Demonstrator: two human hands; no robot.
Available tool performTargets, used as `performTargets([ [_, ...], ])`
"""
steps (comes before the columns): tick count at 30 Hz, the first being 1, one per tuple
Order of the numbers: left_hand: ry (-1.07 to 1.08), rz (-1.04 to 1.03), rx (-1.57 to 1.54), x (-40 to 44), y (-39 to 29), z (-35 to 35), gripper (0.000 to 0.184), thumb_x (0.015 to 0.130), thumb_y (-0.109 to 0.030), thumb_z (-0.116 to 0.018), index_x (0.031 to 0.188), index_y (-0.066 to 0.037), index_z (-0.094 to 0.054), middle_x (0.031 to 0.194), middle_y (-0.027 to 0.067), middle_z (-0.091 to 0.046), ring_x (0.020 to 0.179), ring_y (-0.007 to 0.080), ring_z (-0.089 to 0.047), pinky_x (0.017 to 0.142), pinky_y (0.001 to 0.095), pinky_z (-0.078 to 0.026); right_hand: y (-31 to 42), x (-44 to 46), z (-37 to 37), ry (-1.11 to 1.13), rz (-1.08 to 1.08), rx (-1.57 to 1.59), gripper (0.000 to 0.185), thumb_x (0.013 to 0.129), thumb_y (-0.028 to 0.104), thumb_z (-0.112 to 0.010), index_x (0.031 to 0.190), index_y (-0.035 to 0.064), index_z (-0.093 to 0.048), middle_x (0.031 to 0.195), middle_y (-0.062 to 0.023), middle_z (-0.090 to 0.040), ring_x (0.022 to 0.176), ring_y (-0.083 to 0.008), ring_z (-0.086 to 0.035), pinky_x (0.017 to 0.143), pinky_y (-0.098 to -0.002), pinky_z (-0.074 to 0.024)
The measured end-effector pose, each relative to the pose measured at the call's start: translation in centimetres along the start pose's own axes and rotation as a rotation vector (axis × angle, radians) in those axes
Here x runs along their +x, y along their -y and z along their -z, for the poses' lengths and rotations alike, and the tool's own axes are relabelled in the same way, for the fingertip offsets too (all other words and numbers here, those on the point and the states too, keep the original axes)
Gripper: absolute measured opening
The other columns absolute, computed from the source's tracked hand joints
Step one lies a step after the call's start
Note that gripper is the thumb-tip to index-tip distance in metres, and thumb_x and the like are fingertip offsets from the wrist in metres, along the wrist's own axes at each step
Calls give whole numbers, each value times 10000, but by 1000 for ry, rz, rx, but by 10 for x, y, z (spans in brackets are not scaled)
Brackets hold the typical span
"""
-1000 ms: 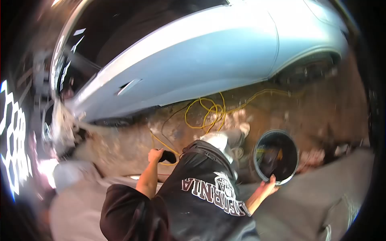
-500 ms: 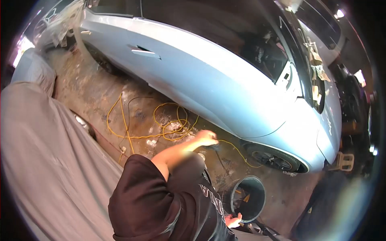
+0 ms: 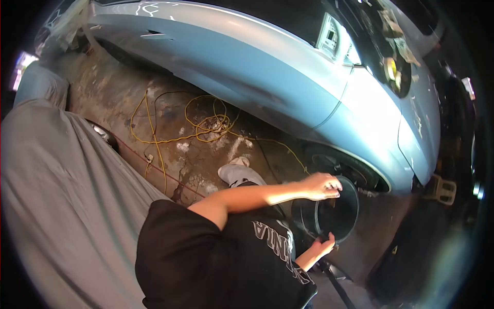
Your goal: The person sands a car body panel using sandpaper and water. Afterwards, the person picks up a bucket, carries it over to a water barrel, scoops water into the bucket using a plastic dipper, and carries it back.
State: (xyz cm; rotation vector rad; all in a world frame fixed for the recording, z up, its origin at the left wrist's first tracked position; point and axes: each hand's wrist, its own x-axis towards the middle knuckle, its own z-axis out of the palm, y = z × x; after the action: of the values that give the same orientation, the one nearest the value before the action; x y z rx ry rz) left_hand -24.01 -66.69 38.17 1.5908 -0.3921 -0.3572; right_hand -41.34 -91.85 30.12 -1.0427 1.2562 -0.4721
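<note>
A dark round bucket [image 3: 352,226] is in front of my body, its opening tilted toward the right of the view. My left hand [image 3: 323,186] is closed at the upper rim, fingers curled over the edge. My right hand [image 3: 324,247] grips the lower rim, its thumb side showing and some fingers hidden. The inside of the bucket is dark, and its contents are hard to make out. Close beyond the bucket is the front wheel [image 3: 360,172] of a light blue car [image 3: 267,62].
A yellow cord [image 3: 198,135] lies looped on the stained floor [image 3: 123,103]. A grey cloth cover [image 3: 67,206] drapes over something at the left. My light shoe [image 3: 235,167] stands by the cord. A beige plastic chair or stool [image 3: 441,190] is at the right.
My left hand has moved from above the floor near the cord to the bucket's rim. The bucket has shifted up and right and tilted. My right hand has moved with it.
</note>
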Motion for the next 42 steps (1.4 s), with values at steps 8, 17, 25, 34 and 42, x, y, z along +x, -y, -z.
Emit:
performTargets([
  [8, -481, 663, 376, -115, 95, 78, 323, 884, -333, -671, 1116, -110, -692, 1058, 96, -731, 1001, 248, -703, 858, 349, -540, 44, 93, -8, -178, -44, -24, 548, 648, 0, -740, 1146, 70, -524, 1013, -123, -613, 736, -240, -554, 518, -388, -327],
  [17, -445, 689, 521, -27, 111, 36, 303, 837, -305, -653, 1090, -145, -701, 1087, 107, -708, 1046, 307, -658, 893, 432, -524, 103, 213, 37, -369, -59, 128, 394, 616, 52, -764, 953, 36, -561, 920, -95, -556, 620, -198, -462, 466, -358, -260],
  [25, -61, -238, 486, 262, -1, -107, 274, 863, -165, -697, 1128, -150, -628, 1184, 90, -615, 1124, 325, -578, 922, 453, -479, 176, 269, 37, -649, 271, 192, 188, 701, 159, -733, 801, 29, -642, 732, -44, -523, 566, -209, -468, 545, -351, -396],
  [34, -559, -833, 1025, 432, -65, -117, 446, 901, -384, -581, 1292, -171, -570, 1367, 63, -522, 1329, 265, -448, 1063, 480, -349, 206, 348, 16, -453, 671, -252, 555, 746, 104, -705, 1250, 0, -499, 1167, -153, -526, 1050, -290, -516, 920, -389, -425],
  [42, -714, -719, 1607, 511, -20, -107, 567, 950, -632, -485, 1335, -235, -612, 1381, -33, -586, 1286, 212, -528, 992, 369, -390, 313, 346, 57, -740, 333, 461, 790, 702, -125, -605, 1440, 27, -368, 1340, -167, -520, 1233, -300, -515, 1063, -376, -405],
])
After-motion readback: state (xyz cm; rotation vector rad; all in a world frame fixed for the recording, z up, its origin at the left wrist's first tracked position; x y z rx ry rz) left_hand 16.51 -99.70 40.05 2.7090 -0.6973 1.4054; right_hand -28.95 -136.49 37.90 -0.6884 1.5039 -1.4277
